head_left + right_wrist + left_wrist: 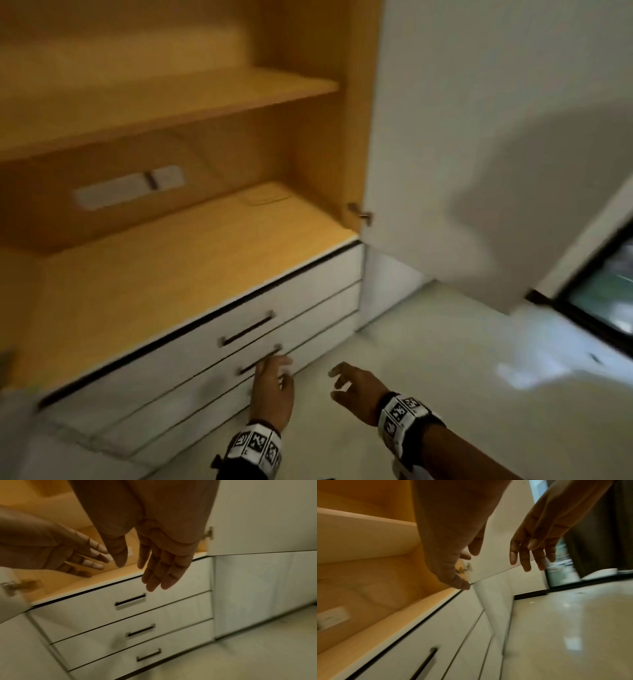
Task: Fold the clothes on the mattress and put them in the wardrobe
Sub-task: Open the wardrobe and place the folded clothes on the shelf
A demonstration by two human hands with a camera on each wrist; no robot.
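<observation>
The open wardrobe [191, 267] has bare yellow-wood shelves, with an upper shelf [171, 99] above the lower one. No clothes or mattress are in any view. My left hand [278, 370] hangs with relaxed fingers in front of the white drawers [308, 294], near the second drawer's dark handle [260, 359], and holds nothing. My right hand [349, 382] is just to its right over the floor, fingers loosely spread and empty. The right wrist view shows the right hand [154, 566] and the left hand [73, 557] both open before the lower shelf [96, 582].
The white wardrobe door [479, 137] stands open on the right, hinge [359, 212] showing. A white plate [130, 186] sits on the back wall of the lower shelf. Three drawers [120, 615] are closed. Pale glossy floor [445, 359] extends right to a dark-framed window [603, 291].
</observation>
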